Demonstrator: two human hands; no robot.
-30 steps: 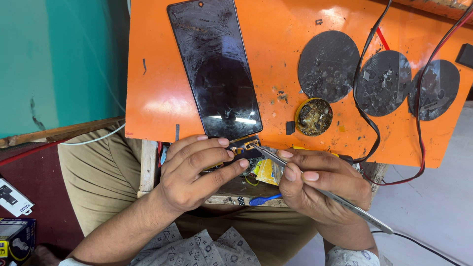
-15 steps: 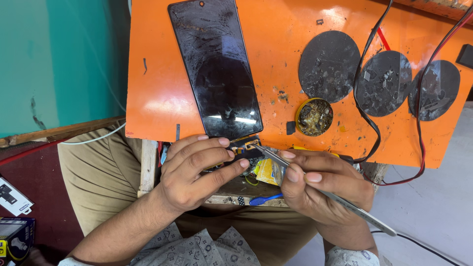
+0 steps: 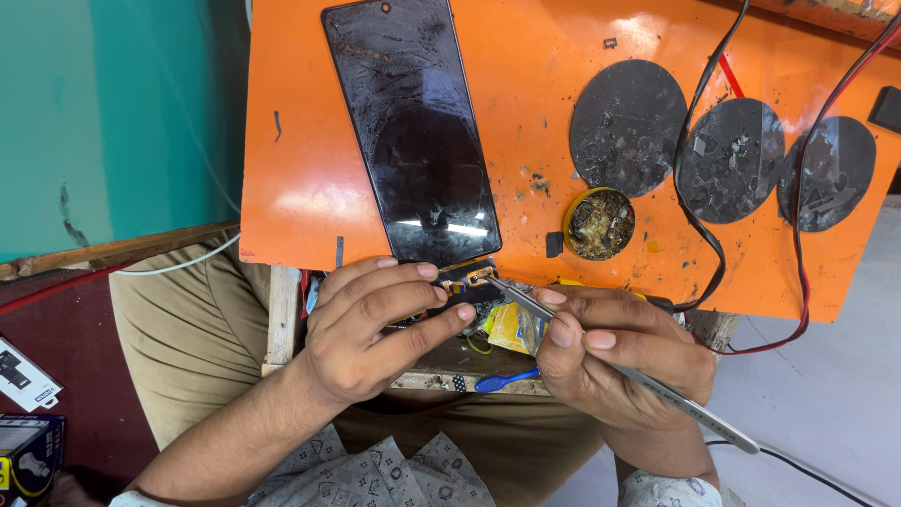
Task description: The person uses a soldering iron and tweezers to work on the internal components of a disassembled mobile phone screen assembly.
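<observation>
— How are the hands posed?
— The left hand (image 3: 371,329) is curled, fingers bent and pinched toward the thumb, forearm angled up from lower left.
— And the other?
— The right hand (image 3: 619,352) is closed in a pen-like grip, knuckles turned outward.

My right hand (image 3: 619,352) has slid a touch rightward along the orange mat's (image 3: 300,188) near edge, and the tweezers (image 3: 610,361) have shifted slightly with it, tips remaining at the small gold part (image 3: 479,275).
</observation>
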